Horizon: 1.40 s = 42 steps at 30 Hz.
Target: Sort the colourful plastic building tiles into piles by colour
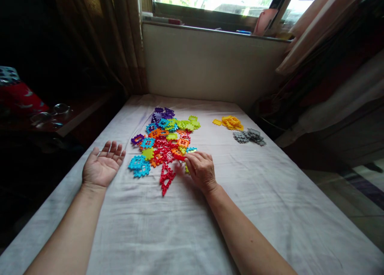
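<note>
Flat plastic pieces in several colours lie in a spread pile, with red pieces (164,150) in the middle, purple ones (162,114) at the back and blue ones (139,166) at the front left. My right hand (201,170) is at the pile's right side, its fingers closed on a red piece (179,157). Two red triangular pieces (167,178) stick out toward me. Left of the pile, my left hand (103,164) rests palm up with its fingers apart, holding nothing. Yellow pieces (232,122) and grey pieces (249,136) form two separate heaps at the back right.
A white cloth (135,227) covers the table. Beyond it stands a pale wall (210,59) under a window. On the left, a dark surface holds glasses (61,108) and a red patterned item (21,99). Curtains hang at both sides.
</note>
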Motion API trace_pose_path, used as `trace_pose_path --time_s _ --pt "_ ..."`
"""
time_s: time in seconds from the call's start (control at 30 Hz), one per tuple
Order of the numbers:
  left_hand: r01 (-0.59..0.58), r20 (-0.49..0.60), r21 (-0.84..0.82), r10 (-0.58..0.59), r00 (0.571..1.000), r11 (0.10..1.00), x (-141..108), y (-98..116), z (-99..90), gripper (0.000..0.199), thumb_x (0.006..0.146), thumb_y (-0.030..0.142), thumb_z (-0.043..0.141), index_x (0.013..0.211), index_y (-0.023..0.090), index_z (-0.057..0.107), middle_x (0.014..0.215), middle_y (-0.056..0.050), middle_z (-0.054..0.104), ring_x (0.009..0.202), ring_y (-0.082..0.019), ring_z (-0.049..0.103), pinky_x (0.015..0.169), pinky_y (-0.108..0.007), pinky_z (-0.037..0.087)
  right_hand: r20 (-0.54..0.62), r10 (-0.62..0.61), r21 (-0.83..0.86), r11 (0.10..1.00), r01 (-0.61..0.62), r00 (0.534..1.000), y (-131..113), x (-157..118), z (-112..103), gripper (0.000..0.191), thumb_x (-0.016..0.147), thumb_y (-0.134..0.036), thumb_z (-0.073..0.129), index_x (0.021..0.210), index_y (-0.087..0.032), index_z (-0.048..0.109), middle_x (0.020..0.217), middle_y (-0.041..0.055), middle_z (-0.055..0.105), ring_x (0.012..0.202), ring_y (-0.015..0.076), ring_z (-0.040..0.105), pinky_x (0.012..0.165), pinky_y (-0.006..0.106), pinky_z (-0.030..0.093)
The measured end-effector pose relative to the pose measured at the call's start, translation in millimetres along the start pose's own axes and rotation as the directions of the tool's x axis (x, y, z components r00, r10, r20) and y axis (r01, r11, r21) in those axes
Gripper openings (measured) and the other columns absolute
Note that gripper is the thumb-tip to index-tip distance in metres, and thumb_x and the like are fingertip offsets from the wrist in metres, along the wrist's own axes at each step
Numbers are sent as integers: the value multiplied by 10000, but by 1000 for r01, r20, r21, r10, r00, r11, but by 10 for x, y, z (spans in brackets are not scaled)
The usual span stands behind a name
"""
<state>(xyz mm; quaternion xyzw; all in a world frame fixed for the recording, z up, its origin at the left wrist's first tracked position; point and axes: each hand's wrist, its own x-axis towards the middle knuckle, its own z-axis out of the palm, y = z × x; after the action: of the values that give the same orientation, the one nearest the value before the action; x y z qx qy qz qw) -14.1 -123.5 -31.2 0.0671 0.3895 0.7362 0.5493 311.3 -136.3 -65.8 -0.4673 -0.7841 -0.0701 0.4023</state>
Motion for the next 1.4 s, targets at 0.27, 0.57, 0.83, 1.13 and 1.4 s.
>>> trace_pose_path --time_s 0.27,0.57,0.83,1.13,1.4 --pt "4 -3 10 -4 1000 1000 -13 3 19 347 1011 369 353 946 215 658 875 -60 758 847 -198 749 733 -343 632 -131 574 -43 811 -583 808 671 16 -187 305 966 -330 488 955 -198 763 896 86 765 830 207 661 736 285 440" --pt "-1 10 11 1 1000 1000 -19 0 18 312 1003 351 372 992 225 658 891 -71 758 874 -218 740 706 -365 649 -171 640 -232 712 -662 749 958 -103 -276 291 923 -311 532 1049 -169 752 961 117 726 868 238 605 765 328 425" --pt "-3 7 18 3 1000 1000 -15 2 24 356 1012 364 345 955 206 658 891 -64 758 849 -206 746 711 -350 642 155 329 -222 930 -292 931 352 -26 31 237 949 -364 590 1081 -210 714 1098 106 719 992 263 600 868 371 408" --pt "-7 0 31 7 1000 999 -13 -18 24 335 1006 373 370 937 232 666 931 -53 763 912 -198 739 793 -361 617 194 243 -211 956 -202 950 75 9 -59 238 987 -356 547 913 -216 725 880 67 718 851 219 601 793 337 378" --pt "-8 17 44 7 1000 999 -15 -19 20 319 1004 373 381 927 237 660 946 -43 765 913 -189 733 787 -350 610 259 140 -162 982 -100 956 -217 -13 -37 154 938 -343 622 910 -230 721 950 70 705 891 229 575 801 349 385"
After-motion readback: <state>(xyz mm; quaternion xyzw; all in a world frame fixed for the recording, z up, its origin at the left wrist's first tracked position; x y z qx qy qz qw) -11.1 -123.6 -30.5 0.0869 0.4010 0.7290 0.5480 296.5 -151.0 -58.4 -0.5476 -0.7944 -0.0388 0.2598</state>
